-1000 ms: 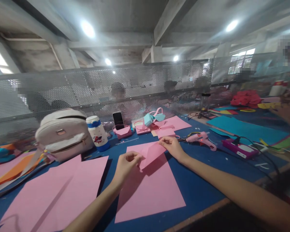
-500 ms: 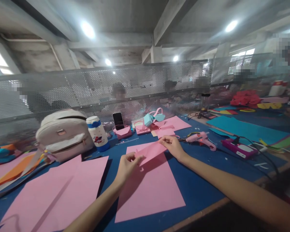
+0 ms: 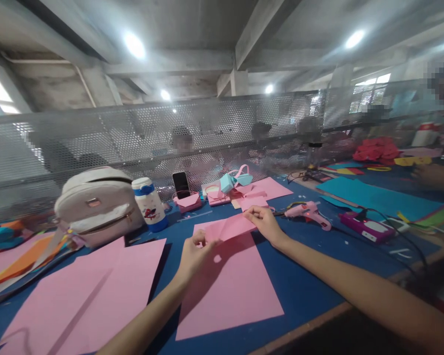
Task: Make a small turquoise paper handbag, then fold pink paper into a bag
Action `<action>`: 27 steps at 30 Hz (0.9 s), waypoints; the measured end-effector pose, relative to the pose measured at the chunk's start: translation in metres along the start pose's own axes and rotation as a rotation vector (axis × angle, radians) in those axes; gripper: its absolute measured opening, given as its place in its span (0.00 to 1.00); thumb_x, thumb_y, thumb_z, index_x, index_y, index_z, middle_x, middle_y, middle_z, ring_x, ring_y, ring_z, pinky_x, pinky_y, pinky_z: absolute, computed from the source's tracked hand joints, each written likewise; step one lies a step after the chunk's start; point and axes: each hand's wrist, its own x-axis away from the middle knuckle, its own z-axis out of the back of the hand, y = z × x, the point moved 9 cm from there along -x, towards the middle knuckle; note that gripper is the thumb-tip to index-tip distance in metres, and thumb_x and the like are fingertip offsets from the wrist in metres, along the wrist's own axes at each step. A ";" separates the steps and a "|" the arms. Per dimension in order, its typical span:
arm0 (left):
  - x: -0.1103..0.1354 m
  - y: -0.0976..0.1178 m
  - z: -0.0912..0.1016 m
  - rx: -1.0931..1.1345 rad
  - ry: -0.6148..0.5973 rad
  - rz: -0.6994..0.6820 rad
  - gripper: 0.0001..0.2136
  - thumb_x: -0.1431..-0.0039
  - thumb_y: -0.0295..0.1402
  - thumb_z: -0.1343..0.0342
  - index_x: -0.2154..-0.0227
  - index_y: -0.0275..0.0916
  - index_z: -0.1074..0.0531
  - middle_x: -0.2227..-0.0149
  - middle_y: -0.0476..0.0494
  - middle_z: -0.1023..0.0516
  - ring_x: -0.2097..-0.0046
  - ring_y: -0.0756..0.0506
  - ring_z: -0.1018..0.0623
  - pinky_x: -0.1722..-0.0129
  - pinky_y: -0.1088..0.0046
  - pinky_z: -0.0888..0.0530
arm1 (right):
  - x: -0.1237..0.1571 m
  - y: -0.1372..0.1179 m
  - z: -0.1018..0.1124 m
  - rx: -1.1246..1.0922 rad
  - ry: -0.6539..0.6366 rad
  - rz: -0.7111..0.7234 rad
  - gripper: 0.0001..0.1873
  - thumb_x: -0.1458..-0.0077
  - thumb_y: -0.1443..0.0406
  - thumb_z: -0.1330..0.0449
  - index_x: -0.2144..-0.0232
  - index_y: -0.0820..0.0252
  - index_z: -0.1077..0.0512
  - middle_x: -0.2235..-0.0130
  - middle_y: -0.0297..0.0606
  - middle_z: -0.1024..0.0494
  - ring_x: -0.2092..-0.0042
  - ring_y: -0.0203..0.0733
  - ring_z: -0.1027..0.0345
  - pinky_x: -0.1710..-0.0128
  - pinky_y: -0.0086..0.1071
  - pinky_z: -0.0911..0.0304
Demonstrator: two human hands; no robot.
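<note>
A small piece of pink paper (image 3: 231,228) is stretched between my two hands, a little above a larger pink sheet (image 3: 233,296) on the blue tabletop. My left hand (image 3: 195,252) pinches its near left end, with thumb and fingers pressed together. At the far right end, my right hand (image 3: 262,222) pinches the same paper between thumb and fingertips. The fingers cover both ends of it. To the right of my right hand lies a pink glue gun (image 3: 308,214). Small pink paper pieces (image 3: 253,203) lie just beyond that hand.
More pink sheets (image 3: 92,291) lie at left, before a pale backpack (image 3: 96,207) and a bottle (image 3: 150,204). A phone (image 3: 181,184) leans upright behind a pink paper bag (image 3: 188,202). At right are a purple box with cables (image 3: 368,228) and blue sheets (image 3: 377,197). A perforated metal screen (image 3: 222,128) stands behind.
The small pink paper has tilted flatter between my hands, its near edge lifting. A small light spot now shows on the large sheet below my left fingers. Both hands have hardly moved.
</note>
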 end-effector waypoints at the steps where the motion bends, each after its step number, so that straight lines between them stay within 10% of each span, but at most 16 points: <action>1: -0.002 0.001 0.002 -0.006 0.013 -0.022 0.18 0.52 0.42 0.38 0.86 0.39 0.35 0.77 0.50 0.34 0.71 0.48 0.33 0.70 0.74 0.35 | -0.001 0.000 0.001 0.001 0.004 0.000 0.19 0.50 0.51 0.39 0.77 0.60 0.34 0.78 0.29 0.40 0.75 0.33 0.48 0.75 0.29 0.55; 16: 0.001 0.010 -0.007 -0.065 -0.138 -0.110 0.06 0.47 0.36 0.47 0.70 0.40 0.27 0.69 0.47 0.25 0.64 0.45 0.25 0.66 0.72 0.29 | -0.001 0.004 0.001 0.032 -0.034 -0.003 0.19 0.49 0.50 0.39 0.78 0.59 0.35 0.78 0.29 0.38 0.75 0.34 0.46 0.75 0.29 0.51; 27: 0.013 0.030 -0.026 -0.283 -0.192 -0.233 0.16 0.40 0.39 0.50 0.77 0.40 0.22 0.72 0.45 0.19 0.69 0.43 0.25 0.62 0.67 0.34 | 0.032 -0.010 -0.054 0.045 -0.288 0.007 0.15 0.47 0.56 0.38 0.77 0.61 0.31 0.76 0.31 0.31 0.72 0.35 0.39 0.70 0.29 0.44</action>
